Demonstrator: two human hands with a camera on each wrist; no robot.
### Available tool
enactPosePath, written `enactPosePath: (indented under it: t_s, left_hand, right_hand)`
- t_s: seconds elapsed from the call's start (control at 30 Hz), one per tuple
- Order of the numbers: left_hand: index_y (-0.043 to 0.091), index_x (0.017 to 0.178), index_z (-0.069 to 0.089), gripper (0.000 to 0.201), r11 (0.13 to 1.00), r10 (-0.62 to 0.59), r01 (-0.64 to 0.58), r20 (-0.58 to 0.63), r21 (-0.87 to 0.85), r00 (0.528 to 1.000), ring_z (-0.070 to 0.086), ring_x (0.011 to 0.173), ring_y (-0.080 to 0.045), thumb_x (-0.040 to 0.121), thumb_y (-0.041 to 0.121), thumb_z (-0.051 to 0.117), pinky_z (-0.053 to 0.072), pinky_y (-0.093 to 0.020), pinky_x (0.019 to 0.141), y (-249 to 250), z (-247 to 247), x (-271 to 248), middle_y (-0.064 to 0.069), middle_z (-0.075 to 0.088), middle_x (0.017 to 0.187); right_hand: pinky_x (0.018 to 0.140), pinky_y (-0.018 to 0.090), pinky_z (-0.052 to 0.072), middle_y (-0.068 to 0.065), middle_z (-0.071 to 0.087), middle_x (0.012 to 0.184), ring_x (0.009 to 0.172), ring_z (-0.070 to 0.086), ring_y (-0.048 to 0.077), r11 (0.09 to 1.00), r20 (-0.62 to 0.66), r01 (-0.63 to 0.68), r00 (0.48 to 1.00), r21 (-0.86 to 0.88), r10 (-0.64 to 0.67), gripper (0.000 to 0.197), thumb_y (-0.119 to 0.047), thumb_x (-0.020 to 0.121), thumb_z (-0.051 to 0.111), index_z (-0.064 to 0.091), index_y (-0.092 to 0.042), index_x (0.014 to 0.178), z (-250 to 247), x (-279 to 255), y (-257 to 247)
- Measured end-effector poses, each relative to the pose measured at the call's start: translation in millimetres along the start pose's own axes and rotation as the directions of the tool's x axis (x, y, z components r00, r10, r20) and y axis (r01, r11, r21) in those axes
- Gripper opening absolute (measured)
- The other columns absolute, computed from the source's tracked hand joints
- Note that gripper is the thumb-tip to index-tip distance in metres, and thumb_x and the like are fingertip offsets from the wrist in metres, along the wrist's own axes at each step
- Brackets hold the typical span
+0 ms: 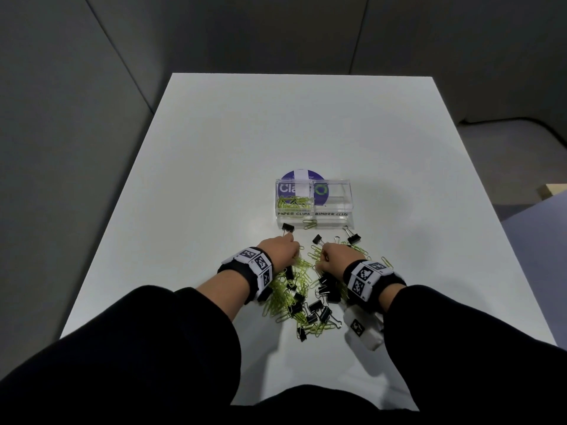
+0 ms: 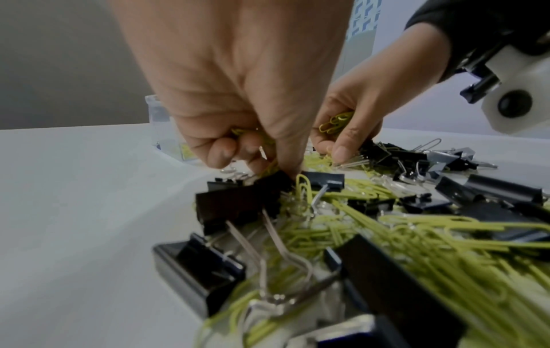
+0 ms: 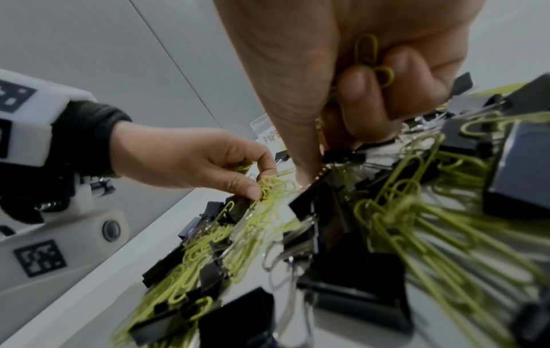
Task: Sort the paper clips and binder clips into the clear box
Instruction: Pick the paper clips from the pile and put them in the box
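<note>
1. Your left hand (image 1: 280, 249) is curled, pinching green paper clips (image 3: 269, 188) at the mixed pile (image 1: 306, 302).
2. Your right hand (image 1: 336, 256) is curled round a few paper clips too, fingertips down in the pile.
3. Black binder clips (image 1: 316, 308) lie mixed through it.
4. Clear box (image 1: 333, 214) sits just beyond on the table (image 1: 214, 148); its paper-clip side holds some clips.

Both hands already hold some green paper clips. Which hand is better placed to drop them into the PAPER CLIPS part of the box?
Probably the left hand. The paper clips compartment is the box's left half, almost straight ahead of it. The right hand sits more toward the binder clips side.
</note>
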State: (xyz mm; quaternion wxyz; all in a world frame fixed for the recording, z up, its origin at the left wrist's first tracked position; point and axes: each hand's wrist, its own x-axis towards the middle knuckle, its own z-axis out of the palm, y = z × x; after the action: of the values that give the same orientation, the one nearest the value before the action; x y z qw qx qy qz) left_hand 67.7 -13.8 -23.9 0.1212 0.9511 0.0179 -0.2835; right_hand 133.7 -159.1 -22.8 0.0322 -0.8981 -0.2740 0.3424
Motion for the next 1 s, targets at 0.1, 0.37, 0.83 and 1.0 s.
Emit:
enactPosePath:
  t_s: [0.1,0.37,0.83,1.0]
  left_hand:
    - [0.006,0.116,0.053,0.027,0.998,-0.006,0.005,-0.006,-0.067,1.000,0.053,0.111,-0.028,0.095,0.023,0.048,0.042,-0.034,0.089,-3.3,-3.2,-3.8,-0.013,0.052,0.122]
    - [0.008,0.108,0.057,0.021,0.959,0.022,-0.055,-0.121,-0.277,0.992,0.056,0.091,-0.018,0.094,0.023,0.051,0.041,-0.028,0.079,-21.4,-25.1,-19.6,-0.009,0.061,0.112]
    - [0.001,0.108,0.057,0.023,0.937,-0.133,0.048,-0.227,-0.347,0.965,0.056,0.100,-0.028,0.097,0.017,0.044,0.038,-0.028,0.077,-57.8,-100.5,-1.9,-0.015,0.061,0.111]
    - [0.001,0.108,0.057,0.023,0.924,-0.166,0.067,-0.237,-0.375,0.957,0.050,0.087,-0.022,0.097,0.016,0.044,0.036,-0.026,0.075,-61.4,-110.4,6.3,-0.016,0.061,0.110]
  right_hand:
    - [0.070,0.028,0.036,0.003,0.054,0.089,0.083,0.049,0.019,0.995,0.008,0.068,0.998,0.074,-0.069,0.017,-0.028,0.091,0.052,0.046,-0.014,0.084,-4.2,-2.3,2.2]
    - [0.064,0.026,0.035,-0.001,0.051,0.081,0.071,0.046,0.015,0.920,-0.117,0.167,0.984,0.355,-0.134,0.017,-0.026,0.095,0.049,0.045,-0.012,0.086,-33.3,-9.0,0.7]
    - [0.070,0.032,0.040,0.016,0.060,0.096,0.083,0.053,0.027,0.963,-0.243,0.261,0.941,0.069,-0.237,0.009,-0.017,0.095,0.047,0.047,-0.008,0.096,-101.1,70.5,-69.0]
    - [0.094,0.031,0.045,0.008,0.061,0.122,0.111,0.057,0.022,0.931,-0.255,0.322,0.927,0.172,-0.274,0.032,-0.018,0.093,0.052,0.054,-0.009,0.123,-102.3,62.1,-52.7]
